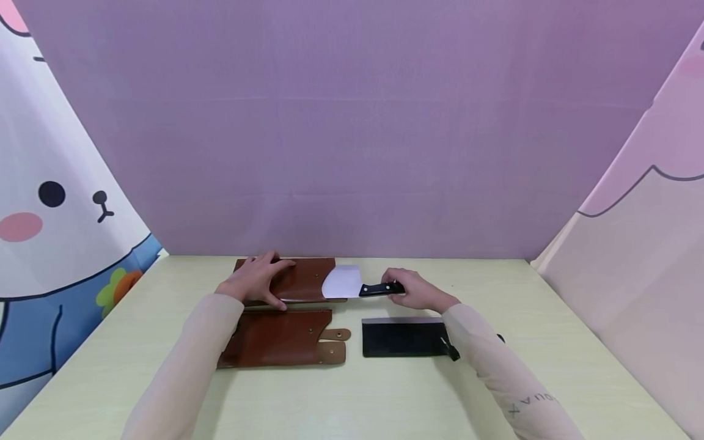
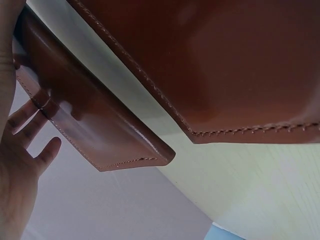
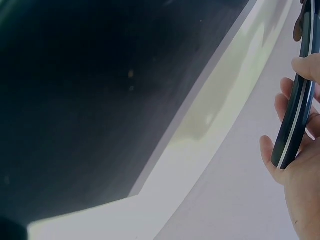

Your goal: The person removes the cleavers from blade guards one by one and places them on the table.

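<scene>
My left hand (image 1: 253, 280) grips the far brown leather knife sheath (image 1: 308, 274) across its width, thumb at the near edge and fingers toward the far edge. The left wrist view shows this sheath's stitched end beside the fingers. A cleaver with a shiny blade (image 1: 342, 282) lies partly inside the sheath's right end; the rest of its blade is hidden by leather. My right hand (image 1: 415, 289) holds the cleaver's black riveted handle (image 3: 295, 117), with the fingers curled round it.
A second brown sheath (image 1: 280, 339) with two snap straps lies nearer on the pale table (image 1: 352, 403). To its right is a black-bladed cleaver (image 1: 401, 339), its handle mostly hidden under my right forearm. A purple backdrop (image 1: 352, 153) rises behind the table's far edge.
</scene>
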Demonstrator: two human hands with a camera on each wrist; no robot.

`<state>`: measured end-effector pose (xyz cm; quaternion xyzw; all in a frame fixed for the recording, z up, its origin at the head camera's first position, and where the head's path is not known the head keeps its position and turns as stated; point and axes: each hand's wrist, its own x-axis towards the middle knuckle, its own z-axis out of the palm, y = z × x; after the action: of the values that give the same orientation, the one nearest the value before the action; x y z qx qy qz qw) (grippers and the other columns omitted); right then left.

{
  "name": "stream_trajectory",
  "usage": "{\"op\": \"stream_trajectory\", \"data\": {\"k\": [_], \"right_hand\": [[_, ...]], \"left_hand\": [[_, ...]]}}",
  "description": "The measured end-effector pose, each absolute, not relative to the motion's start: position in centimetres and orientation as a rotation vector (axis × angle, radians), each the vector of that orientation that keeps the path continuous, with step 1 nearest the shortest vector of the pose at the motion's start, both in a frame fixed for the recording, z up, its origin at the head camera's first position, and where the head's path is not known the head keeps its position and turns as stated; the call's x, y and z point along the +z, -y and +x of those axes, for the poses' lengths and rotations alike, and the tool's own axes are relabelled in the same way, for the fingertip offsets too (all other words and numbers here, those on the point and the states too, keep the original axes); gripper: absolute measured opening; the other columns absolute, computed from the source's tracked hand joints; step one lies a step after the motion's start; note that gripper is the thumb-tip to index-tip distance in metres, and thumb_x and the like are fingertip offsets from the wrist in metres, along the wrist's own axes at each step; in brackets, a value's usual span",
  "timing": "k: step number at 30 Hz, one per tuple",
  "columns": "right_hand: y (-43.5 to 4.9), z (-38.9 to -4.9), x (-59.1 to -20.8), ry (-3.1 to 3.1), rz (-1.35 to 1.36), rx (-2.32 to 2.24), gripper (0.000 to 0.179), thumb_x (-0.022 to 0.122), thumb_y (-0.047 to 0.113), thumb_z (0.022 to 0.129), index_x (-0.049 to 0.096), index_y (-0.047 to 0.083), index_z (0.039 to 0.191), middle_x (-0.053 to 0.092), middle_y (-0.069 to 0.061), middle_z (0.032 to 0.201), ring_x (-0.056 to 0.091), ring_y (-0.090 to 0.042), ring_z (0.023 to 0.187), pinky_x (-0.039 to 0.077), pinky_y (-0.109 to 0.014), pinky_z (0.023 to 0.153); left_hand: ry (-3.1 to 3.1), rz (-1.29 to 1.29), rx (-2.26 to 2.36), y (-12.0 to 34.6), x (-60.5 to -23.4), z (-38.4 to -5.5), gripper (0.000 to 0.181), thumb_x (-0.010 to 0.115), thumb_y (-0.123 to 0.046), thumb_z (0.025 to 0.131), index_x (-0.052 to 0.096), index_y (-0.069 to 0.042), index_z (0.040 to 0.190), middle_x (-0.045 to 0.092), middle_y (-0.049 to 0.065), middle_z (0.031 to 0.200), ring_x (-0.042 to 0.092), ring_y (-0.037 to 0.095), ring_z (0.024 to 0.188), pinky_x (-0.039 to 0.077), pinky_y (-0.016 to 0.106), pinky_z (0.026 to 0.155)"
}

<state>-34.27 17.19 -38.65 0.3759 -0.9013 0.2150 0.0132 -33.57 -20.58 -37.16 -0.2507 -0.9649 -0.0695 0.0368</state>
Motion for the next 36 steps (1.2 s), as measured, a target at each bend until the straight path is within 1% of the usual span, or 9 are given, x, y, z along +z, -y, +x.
{"op": "stream_trajectory", "data": {"k": [6, 10, 13, 16, 18, 23, 27, 36], "right_hand": [[-17.5, -34.2, -38.6, 2.821, 1.162, 0.684, 0.024, 0.062, 0.003, 0.081, 0.056, 0.006, 0.104, 0.063, -0.009, 0.099, 0.055, -0.023, 0.087, 0.043, -0.040, 0.080], [-17.6, -34.0, -38.5, 2.822, 1.155, 0.702, 0.024, 0.062, 0.002, 0.080, 0.056, 0.007, 0.103, 0.063, -0.007, 0.098, 0.055, -0.025, 0.087, 0.044, -0.043, 0.080], [-17.7, -33.8, -38.4, 2.823, 1.150, 0.711, 0.024, 0.062, 0.002, 0.080, 0.056, 0.008, 0.103, 0.063, -0.007, 0.098, 0.055, -0.024, 0.088, 0.044, -0.045, 0.081], [-17.9, -33.8, -38.4, 2.818, 1.149, 0.700, 0.024, 0.062, 0.002, 0.080, 0.056, 0.008, 0.102, 0.062, -0.006, 0.097, 0.054, -0.022, 0.087, 0.044, -0.044, 0.081], [-18.1, -33.8, -38.3, 2.816, 1.145, 0.688, 0.023, 0.062, 0.003, 0.080, 0.057, 0.009, 0.102, 0.062, -0.006, 0.096, 0.054, -0.021, 0.084, 0.044, -0.040, 0.078], [-18.5, -33.7, -38.2, 2.809, 1.146, 0.676, 0.023, 0.062, 0.003, 0.080, 0.057, 0.006, 0.102, 0.063, -0.009, 0.095, 0.053, -0.020, 0.083, 0.042, -0.036, 0.077], [-18.7, -33.6, -38.2, 2.803, 1.149, 0.683, 0.024, 0.062, 0.002, 0.080, 0.057, 0.005, 0.103, 0.063, -0.010, 0.096, 0.054, -0.021, 0.085, 0.044, -0.040, 0.079], [-19.4, -33.4, -38.0, 2.806, 1.144, 0.689, 0.024, 0.062, 0.002, 0.079, 0.057, 0.005, 0.102, 0.063, -0.010, 0.096, 0.054, -0.020, 0.084, 0.043, -0.040, 0.078]], "left_hand": [[2.966, -0.761, -0.216, 20.5, -37.1, -33.5, 0.097, 0.079, -0.057, 0.056, 0.042, -0.020, 0.137, 0.043, 0.013, 0.123, 0.044, 0.030, 0.111, 0.030, 0.056, 0.097], [2.967, -0.758, -0.213, 20.6, -37.2, -33.5, 0.098, 0.079, -0.058, 0.055, 0.042, -0.021, 0.137, 0.043, 0.013, 0.123, 0.045, 0.030, 0.111, 0.030, 0.056, 0.098], [2.966, -0.756, -0.211, 20.7, -37.2, -33.6, 0.098, 0.078, -0.059, 0.055, 0.042, -0.020, 0.137, 0.043, 0.013, 0.123, 0.045, 0.030, 0.111, 0.030, 0.056, 0.098], [2.969, -0.752, -0.210, 20.8, -37.3, -33.6, 0.098, 0.079, -0.059, 0.055, 0.042, -0.021, 0.138, 0.042, 0.013, 0.123, 0.045, 0.030, 0.111, 0.029, 0.056, 0.098], [2.968, -0.753, -0.212, 20.8, -37.2, -33.5, 0.098, 0.079, -0.059, 0.055, 0.042, -0.020, 0.138, 0.043, 0.013, 0.123, 0.045, 0.031, 0.111, 0.029, 0.056, 0.099], [2.968, -0.761, -0.207, 20.9, -37.1, -33.4, 0.098, 0.078, -0.058, 0.056, 0.042, -0.020, 0.138, 0.043, 0.014, 0.122, 0.045, 0.030, 0.111, 0.028, 0.056, 0.099], [2.970, -0.762, -0.196, 20.9, -37.1, -33.3, 0.097, 0.078, -0.058, 0.056, 0.041, -0.019, 0.138, 0.043, 0.014, 0.123, 0.045, 0.030, 0.111, 0.029, 0.056, 0.099], [2.976, -0.751, -0.202, 20.8, -37.1, -33.3, 0.098, 0.078, -0.058, 0.056, 0.041, -0.020, 0.138, 0.043, 0.013, 0.121, 0.045, 0.030, 0.110, 0.028, 0.055, 0.099]]}}
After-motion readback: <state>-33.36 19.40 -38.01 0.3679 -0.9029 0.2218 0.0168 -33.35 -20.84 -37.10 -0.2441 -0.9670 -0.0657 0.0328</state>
